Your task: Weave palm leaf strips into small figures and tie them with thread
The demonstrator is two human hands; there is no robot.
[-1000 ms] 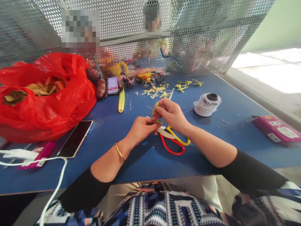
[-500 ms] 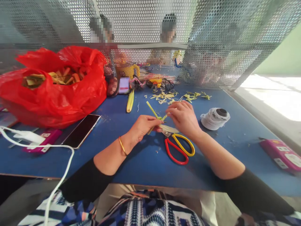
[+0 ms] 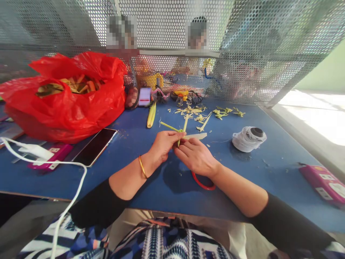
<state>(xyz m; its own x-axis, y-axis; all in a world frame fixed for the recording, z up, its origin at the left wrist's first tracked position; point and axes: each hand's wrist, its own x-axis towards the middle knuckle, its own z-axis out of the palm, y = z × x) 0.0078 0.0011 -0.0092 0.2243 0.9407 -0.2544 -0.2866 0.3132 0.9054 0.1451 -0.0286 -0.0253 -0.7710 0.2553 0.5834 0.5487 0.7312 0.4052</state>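
Note:
In the middle of the table, my left hand [image 3: 164, 145] pinches a small crossed bundle of pale green leaf strips [image 3: 171, 126] whose ends stick out in several directions. My right hand [image 3: 198, 155] is closed at the lower side of that bundle, its fingertips meeting the left hand's. Exactly what the right fingertips grip is partly hidden. Under my right hand and wrist lie the scissors, of which only the red handle [image 3: 204, 184] shows.
A red plastic bag [image 3: 81, 115] of dried strips stands at left, near a phone [image 3: 96, 146] and a white cable [image 3: 81, 176]. Leaf scraps [image 3: 191, 110] and a folded stalk [image 3: 151, 115] lie at the back. A white thread spool [image 3: 249, 139] and purple box [image 3: 323, 184] sit right.
My right hand has come down and left from above the strips to their lower side, now covering most of the scissors. A pale strip now lies beside the scraps behind the hands.

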